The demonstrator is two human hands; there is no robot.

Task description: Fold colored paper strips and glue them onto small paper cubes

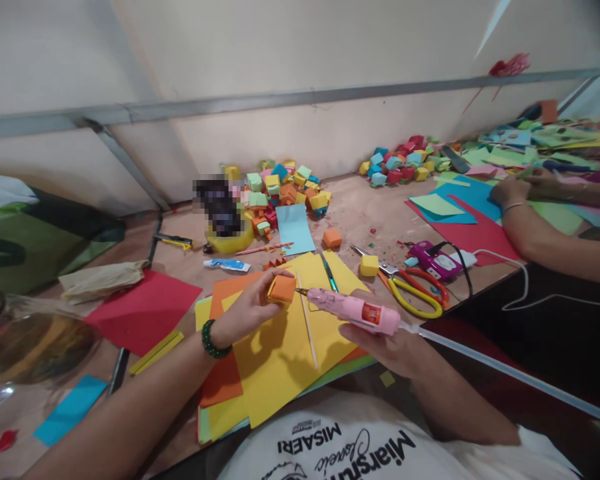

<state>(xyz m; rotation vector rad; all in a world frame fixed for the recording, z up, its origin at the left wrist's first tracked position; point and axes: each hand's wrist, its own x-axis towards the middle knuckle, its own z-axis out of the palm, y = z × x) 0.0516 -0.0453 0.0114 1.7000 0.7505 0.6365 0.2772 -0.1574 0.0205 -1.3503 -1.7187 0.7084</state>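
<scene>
Between the fingers of my left hand (pixel 247 310) is a small orange paper cube (pixel 283 289), held above the stacked sheets. My right hand (pixel 385 343) is wrapped round a pink hot glue gun (pixel 353 308), with a long clear glue stick (pixel 510 372) sticking out of its back. The gun's nozzle points left and is right at the cube's side; whether it touches I cannot tell. Below both hands lie yellow paper sheets (pixel 280 373) with a thin pale stick (pixel 307 327) and a green pen or cutter (pixel 330 275) on them.
Yellow-handled scissors (pixel 415 297), a yellow cube (pixel 369 266) and a purple power strip (pixel 435 260) lie to the right. Paper cubes (pixel 280 190) are heaped behind, beside a phone (pixel 223 207) on a yellow tape roll (pixel 230 239). Another person's hands (pixel 513 193) work at far right.
</scene>
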